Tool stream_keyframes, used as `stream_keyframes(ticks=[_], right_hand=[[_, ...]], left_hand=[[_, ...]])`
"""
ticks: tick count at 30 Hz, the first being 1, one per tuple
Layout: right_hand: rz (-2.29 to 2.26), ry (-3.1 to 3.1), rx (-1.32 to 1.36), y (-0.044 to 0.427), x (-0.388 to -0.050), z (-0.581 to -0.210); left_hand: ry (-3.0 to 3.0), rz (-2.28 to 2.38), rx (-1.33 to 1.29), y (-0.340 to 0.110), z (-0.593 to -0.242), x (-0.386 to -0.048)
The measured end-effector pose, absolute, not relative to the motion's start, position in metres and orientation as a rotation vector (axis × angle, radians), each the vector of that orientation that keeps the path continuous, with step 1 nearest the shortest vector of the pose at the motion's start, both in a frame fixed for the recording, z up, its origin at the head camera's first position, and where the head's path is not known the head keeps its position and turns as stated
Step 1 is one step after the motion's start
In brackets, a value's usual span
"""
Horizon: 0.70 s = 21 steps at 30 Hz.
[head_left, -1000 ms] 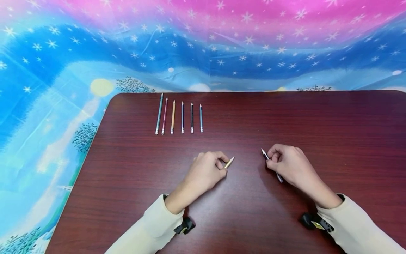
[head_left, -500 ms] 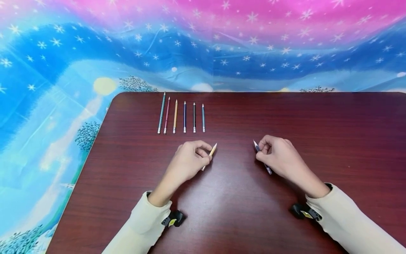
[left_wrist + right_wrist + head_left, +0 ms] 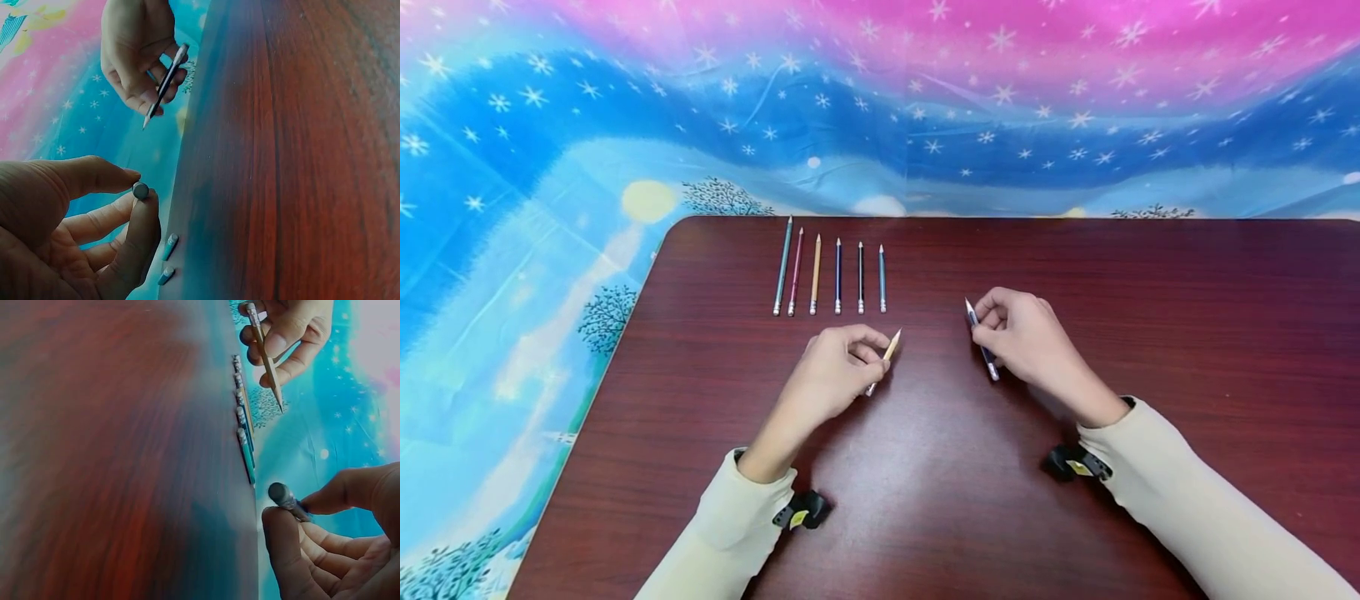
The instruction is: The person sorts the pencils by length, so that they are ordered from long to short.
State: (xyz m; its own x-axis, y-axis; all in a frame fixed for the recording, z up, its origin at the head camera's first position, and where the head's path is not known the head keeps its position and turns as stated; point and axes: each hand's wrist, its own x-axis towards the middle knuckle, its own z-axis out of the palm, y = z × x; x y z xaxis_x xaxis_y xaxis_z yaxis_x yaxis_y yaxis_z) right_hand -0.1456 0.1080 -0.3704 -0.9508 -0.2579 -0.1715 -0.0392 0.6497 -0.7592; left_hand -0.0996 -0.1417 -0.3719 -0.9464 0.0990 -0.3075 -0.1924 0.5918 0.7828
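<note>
Between thumb and fingers, my left hand [image 3: 835, 375] pinches a short yellow pencil [image 3: 892, 345], its sharpened tip pointing up and away. My right hand [image 3: 1026, 337] pinches a dark pencil [image 3: 987, 360] the same way, tip toward the far side. Both pencils are tilted and partly hidden by fingers. In the left wrist view the yellow pencil's eraser end [image 3: 140, 190] faces the camera; in the right wrist view, the dark pencil's eraser end [image 3: 280, 492] does. Just beyond my left hand lies the row's rightmost pencil, a short blue one [image 3: 882, 279].
Left of that blue pencil, several more lie side by side, tips away: a black [image 3: 861, 279], a navy [image 3: 838, 277], a yellow [image 3: 816, 275], a red [image 3: 796, 272] and a long teal one [image 3: 783, 267]. Behind the brown table [image 3: 1187, 333] hangs a snowflake-patterned cloth [image 3: 880, 108].
Both hands keep their pencils. The left hand has moved left and slightly away, nearer the row; the right hand has moved left and farther from me. The row looks unchanged.
</note>
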Motion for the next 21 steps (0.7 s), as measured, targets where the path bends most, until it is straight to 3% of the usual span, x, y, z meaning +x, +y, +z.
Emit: stream_keyframes(ticks=[21], right_hand=[[-1.557, 2.456, -0.097, 0.056, -0.197, -0.388]], left_hand=[[2.423, 1.366, -0.125, -0.149, -0.365, -0.104]])
